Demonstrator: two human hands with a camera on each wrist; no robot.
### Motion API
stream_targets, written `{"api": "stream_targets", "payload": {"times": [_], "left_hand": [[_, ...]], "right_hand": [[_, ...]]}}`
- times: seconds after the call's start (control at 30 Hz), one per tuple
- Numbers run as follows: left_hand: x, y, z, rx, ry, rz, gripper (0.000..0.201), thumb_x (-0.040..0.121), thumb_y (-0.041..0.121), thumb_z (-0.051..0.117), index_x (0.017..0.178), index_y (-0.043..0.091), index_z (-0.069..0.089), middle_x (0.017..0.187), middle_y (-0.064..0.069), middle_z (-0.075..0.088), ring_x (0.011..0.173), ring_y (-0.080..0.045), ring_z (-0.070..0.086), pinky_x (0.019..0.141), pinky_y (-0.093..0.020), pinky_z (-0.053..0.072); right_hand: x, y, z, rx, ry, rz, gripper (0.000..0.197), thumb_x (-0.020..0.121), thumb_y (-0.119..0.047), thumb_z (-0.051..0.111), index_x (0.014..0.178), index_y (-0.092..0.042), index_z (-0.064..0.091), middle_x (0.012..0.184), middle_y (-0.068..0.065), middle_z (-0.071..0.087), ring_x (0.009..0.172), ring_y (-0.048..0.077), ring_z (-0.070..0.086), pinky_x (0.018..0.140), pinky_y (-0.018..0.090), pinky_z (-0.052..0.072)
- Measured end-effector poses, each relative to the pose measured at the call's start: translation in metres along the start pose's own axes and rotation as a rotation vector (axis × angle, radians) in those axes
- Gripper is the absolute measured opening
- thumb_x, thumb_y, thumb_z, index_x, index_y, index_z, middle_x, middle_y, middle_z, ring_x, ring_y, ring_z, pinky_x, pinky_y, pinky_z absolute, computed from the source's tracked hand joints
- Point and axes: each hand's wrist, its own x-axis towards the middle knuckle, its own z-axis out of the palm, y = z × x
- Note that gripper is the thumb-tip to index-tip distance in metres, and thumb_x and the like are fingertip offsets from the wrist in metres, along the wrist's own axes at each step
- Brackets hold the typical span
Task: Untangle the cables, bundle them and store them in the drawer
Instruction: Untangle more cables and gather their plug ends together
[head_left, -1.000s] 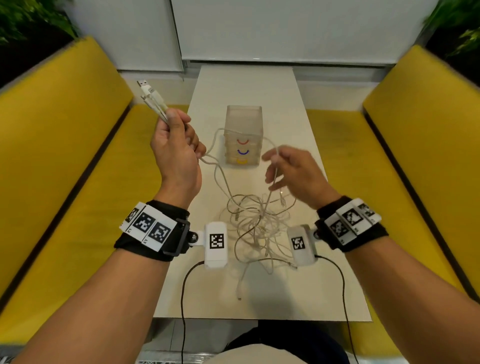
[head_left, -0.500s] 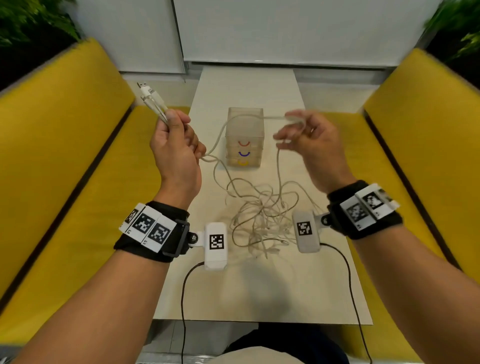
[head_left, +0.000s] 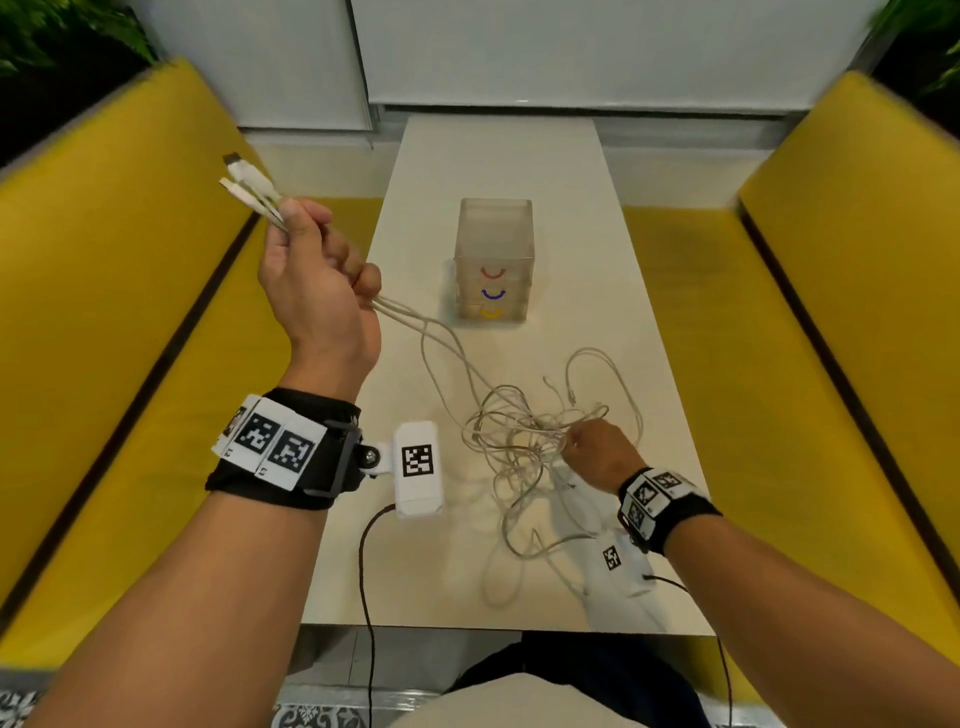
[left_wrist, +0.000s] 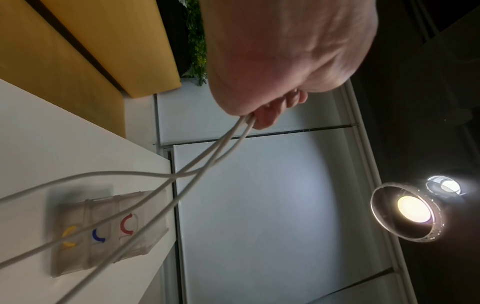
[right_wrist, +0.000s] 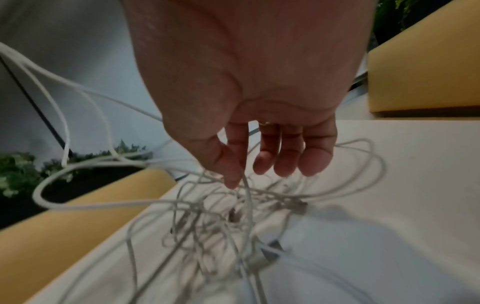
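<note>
No words, brands or numbers can be read. The only signs are black-and-white square code tags: two on the left wristband (head_left: 270, 441), one on the left wrist camera (head_left: 418, 460), some on the right wristband (head_left: 652, 493), and one on the right wrist camera (head_left: 613, 557).

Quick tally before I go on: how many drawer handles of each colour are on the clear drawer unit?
Red handle: 1
Blue handle: 1
Yellow handle: 1
Total: 3 handles, stacked on the front of the clear drawer unit.
</note>
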Motion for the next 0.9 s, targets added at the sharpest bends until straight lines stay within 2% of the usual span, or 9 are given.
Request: {"api": "stream_targets", "payload": {"times": [0.07, 0.13, 0.2, 0.27, 0.33, 0.47, 0.57, 0.67, 0.9], "left_hand": [[0.003, 0.005, 0.0, -0.026, 0.013, 0.02, 0.032, 0.11, 0.029, 0.039, 0.084, 0.017, 0.052, 0.061, 0.003, 0.026, 0.056, -0.013, 0.02, 0.046, -0.026, 0.022], [0.006, 0.007, 0.0, -0.037, 0.008, 0.037, 0.032, 0.11, 0.029, 0.039, 0.084, 0.016, 0.051, 0.061, 0.002, 0.027, 0.056, -0.013, 0.019, 0.046, -0.026, 0.022], [0.006, 0.007, 0.001, -0.023, -0.002, 0.041, 0.032, 0.11, 0.03, 0.04, 0.084, 0.016, 0.051, 0.061, 0.002, 0.027, 0.055, -0.013, 0.019, 0.046, -0.027, 0.022], [0.005, 0.004, 0.001, 0.002, -0.006, 0.04, 0.032, 0.11, 0.03, 0.04, 0.083, 0.017, 0.052, 0.061, 0.002, 0.027, 0.055, -0.013, 0.02, 0.046, -0.027, 0.023], [0.002, 0.001, 0.0, 0.024, -0.008, 0.034, 0.032, 0.11, 0.03, 0.041, 0.082, 0.017, 0.052, 0.062, 0.002, 0.027, 0.055, -0.013, 0.021, 0.046, -0.026, 0.024], [-0.002, -0.001, 0.0, 0.044, -0.008, 0.02, 0.033, 0.109, 0.031, 0.041, 0.082, 0.018, 0.052, 0.062, 0.002, 0.028, 0.055, -0.012, 0.022, 0.046, -0.026, 0.024], [-0.002, 0.0, 0.002, 0.039, -0.007, 0.022, 0.032, 0.11, 0.031, 0.041, 0.082, 0.018, 0.052, 0.061, 0.002, 0.028, 0.055, -0.013, 0.022, 0.046, -0.026, 0.024], [-0.003, 0.001, 0.003, 0.038, -0.015, 0.03, 0.032, 0.11, 0.03, 0.041, 0.083, 0.017, 0.052, 0.061, 0.002, 0.028, 0.055, -0.013, 0.022, 0.046, -0.026, 0.025], [-0.002, 0.002, 0.002, 0.032, -0.016, 0.033, 0.032, 0.11, 0.029, 0.041, 0.083, 0.017, 0.053, 0.06, 0.002, 0.029, 0.054, -0.013, 0.022, 0.045, -0.026, 0.025]], "right_hand": [[-0.002, 0.011, 0.008, -0.035, -0.072, 0.045, 0.025, 0.089, -0.021, 0.058, 0.071, -0.003, 0.063, 0.074, 0.012, 0.065, 0.075, 0.025, 0.06, 0.064, 0.03, 0.043], [-0.003, 0.016, 0.011, -0.065, -0.119, 0.06, 0.025, 0.087, -0.023, 0.057, 0.071, -0.004, 0.062, 0.077, 0.012, 0.066, 0.075, 0.025, 0.061, 0.066, 0.033, 0.048], [-0.002, 0.014, 0.009, -0.033, -0.108, 0.048, 0.027, 0.091, -0.022, 0.053, 0.082, 0.0, 0.065, 0.086, 0.015, 0.07, 0.078, 0.027, 0.063, 0.069, 0.038, 0.053], [-0.002, 0.0, -0.002, 0.088, -0.107, 0.034, 0.029, 0.097, -0.02, 0.046, 0.087, 0.002, 0.063, 0.085, 0.018, 0.07, 0.071, 0.027, 0.061, 0.057, 0.034, 0.046], [-0.005, -0.022, -0.02, 0.253, -0.113, 0.027, 0.027, 0.102, -0.019, 0.038, 0.088, -0.006, 0.058, 0.079, 0.016, 0.069, 0.06, 0.025, 0.057, 0.045, 0.026, 0.038], [-0.024, -0.072, -0.072, 0.568, 0.003, -0.098, 0.026, 0.105, -0.015, 0.032, 0.092, -0.007, 0.052, 0.084, 0.024, 0.07, 0.056, 0.033, 0.063, 0.041, 0.029, 0.045], [-0.038, -0.101, -0.109, 0.766, 0.073, -0.197, 0.026, 0.108, -0.02, 0.032, 0.093, -0.008, 0.05, 0.084, 0.026, 0.067, 0.064, 0.039, 0.069, 0.044, 0.034, 0.051], [-0.046, -0.118, -0.138, 0.916, 0.151, -0.271, 0.026, 0.109, -0.02, 0.033, 0.092, -0.01, 0.049, 0.09, 0.031, 0.067, 0.075, 0.045, 0.073, 0.053, 0.042, 0.057], [-0.066, -0.141, -0.179, 1.266, 0.193, -0.532, 0.03, 0.111, -0.022, 0.03, 0.089, -0.012, 0.049, 0.09, 0.022, 0.07, 0.093, 0.046, 0.072, 0.072, 0.045, 0.061]]}}
